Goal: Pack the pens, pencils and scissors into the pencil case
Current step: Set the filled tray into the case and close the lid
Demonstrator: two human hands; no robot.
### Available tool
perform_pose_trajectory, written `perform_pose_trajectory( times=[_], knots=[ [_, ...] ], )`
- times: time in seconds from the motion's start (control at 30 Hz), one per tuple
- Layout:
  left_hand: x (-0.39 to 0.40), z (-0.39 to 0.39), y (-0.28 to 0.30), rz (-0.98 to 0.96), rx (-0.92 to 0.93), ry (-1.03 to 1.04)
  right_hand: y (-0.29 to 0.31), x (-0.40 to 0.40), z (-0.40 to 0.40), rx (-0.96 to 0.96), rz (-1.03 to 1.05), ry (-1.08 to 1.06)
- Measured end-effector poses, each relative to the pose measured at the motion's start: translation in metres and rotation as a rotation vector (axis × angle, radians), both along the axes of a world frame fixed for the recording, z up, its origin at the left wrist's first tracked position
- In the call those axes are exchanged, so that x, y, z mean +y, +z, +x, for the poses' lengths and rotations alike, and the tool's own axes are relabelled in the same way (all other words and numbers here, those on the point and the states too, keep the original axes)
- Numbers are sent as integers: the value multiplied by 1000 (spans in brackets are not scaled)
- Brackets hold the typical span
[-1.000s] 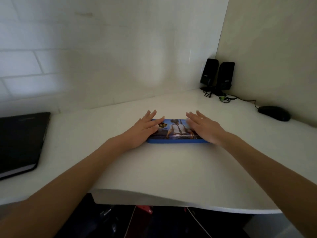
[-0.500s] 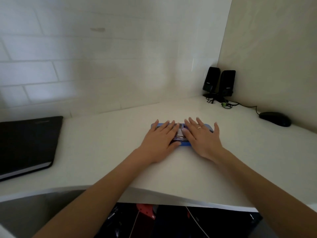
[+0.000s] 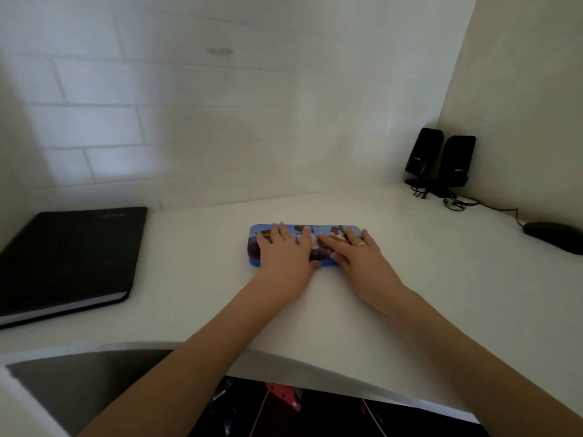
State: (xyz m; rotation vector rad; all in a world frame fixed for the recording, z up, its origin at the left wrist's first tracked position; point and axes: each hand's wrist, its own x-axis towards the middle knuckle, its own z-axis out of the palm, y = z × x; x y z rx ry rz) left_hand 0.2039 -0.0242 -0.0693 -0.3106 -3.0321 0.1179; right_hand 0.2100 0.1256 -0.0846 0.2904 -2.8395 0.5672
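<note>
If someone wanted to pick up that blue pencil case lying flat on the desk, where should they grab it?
Probably by its two short ends, one from each side. The pencil case is long, thin and closed, lying flat on the white desk, so the rounded ends give the best grip. Right now the left hand and right hand lie flat on its lid.

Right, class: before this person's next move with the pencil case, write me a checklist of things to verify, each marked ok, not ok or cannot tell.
1. Pencil case lid shut flat: ok.
2. Left hand and right hand both flat on the lid: ok.
3. Pens, pencils and scissors inside: cannot tell, case is closed.
4. No pens, pencils or scissors left on the desk: ok, none in view.
5. Case well clear of the desk's front edge: ok.
6. Notebook and mouse apart from the case: ok.
</note>
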Motion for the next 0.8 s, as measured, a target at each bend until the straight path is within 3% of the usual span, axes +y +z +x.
perform_pose_trajectory(
  times=[0.17, 0.47, 0.67, 0.8],
  knots=[
    [-55, -31, 7, -4, -47, 203, 4, -72, -47, -25, 31, 65],
    [-151, -85, 10, 88, -85, 326, 15, -176, -106, -15, 16, 134],
    [-179, -107, 4, 103, -49, 363, 10, -203, -132, 100, -112, 156],
    [-181, -116, -5, 81, 2, 379, -3, -201, -149, 136, -83, 210]
  ],
)
